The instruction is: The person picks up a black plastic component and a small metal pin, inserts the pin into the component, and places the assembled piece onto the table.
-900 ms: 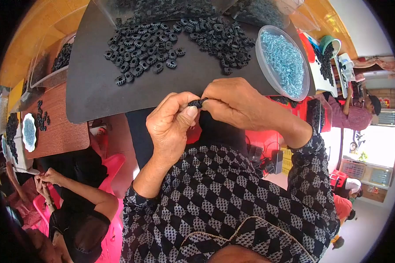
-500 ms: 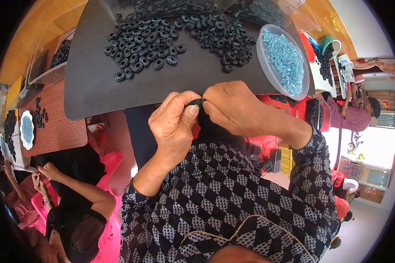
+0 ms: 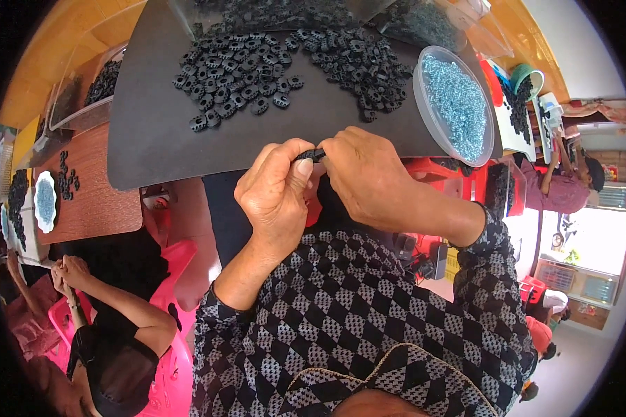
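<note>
Where my hands meet: just by the near edge of my dark table point(image 3: 181, 156), and the black claw-clip piece point(image 3: 310, 155) is there between them.
My left hand point(image 3: 275, 186): thumb and pointer finger squeezed together on the black claw-clip piece, with the thumb on the side near me.
My right hand point(image 3: 368, 170): fingers curled in small, pinching the other end; the back of the hand hides most of the tips.
Left pile point(image 3: 236, 73): lots of black clip parts with teeth, spread out flat past my hands.
Right pile point(image 3: 365, 73): more black parts, heaped up closer together.
Round clear tub point(image 3: 430, 124): at the table's right side, full of shiny blue bits point(image 3: 459, 104), too tiny for me to name.
Red-brown table point(image 3: 108, 215): off to my left, with a white wavy dish point(image 3: 46, 226) on it.
</note>
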{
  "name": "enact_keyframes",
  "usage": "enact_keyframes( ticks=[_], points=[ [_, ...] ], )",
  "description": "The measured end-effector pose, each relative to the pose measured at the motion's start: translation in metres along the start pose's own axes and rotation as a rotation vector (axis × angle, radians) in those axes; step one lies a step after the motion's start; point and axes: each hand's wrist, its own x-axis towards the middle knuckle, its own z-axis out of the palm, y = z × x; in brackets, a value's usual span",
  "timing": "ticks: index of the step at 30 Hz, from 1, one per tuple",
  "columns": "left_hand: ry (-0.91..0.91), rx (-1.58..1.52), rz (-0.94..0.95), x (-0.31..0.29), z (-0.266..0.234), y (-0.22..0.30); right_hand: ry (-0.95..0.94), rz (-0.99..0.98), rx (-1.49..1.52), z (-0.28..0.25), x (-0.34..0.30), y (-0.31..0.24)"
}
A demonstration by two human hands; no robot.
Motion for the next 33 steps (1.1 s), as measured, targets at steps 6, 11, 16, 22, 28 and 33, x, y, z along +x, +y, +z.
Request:
enact_keyframes(
  ticks=[6, 11, 16, 22, 28, 33],
  points=[
    [0.041, 0.094, 0.057, 0.0, 0.001, -0.006, 0.019, 0.001, -0.037, 0.009, 0.004, 0.003],
    [0.047, -0.286, -0.359, 0.003, -0.003, 0.004, 0.0, 0.02, 0.091, 0.0, 0.012, 0.007],
    [0.018, -0.438, -0.457, 0.015, -0.006, 0.013, 0.055, 0.061, 0.026, -0.002, 0.014, 0.0],
    [0.01, -0.629, -0.607, 0.024, -0.005, 0.018, 0.207, -0.024, -0.111, 0.005, 0.012, 0.007],
    [-0.02, -0.653, -0.675, 0.021, 0.0, 0.018, 0.245, -0.087, -0.203, 0.001, 0.012, 0.013],
    [-0.166, -0.612, -0.64, 0.022, -0.012, 0.013, 0.163, -0.047, -0.108, -0.004, 0.008, 0.018]
  ],
)
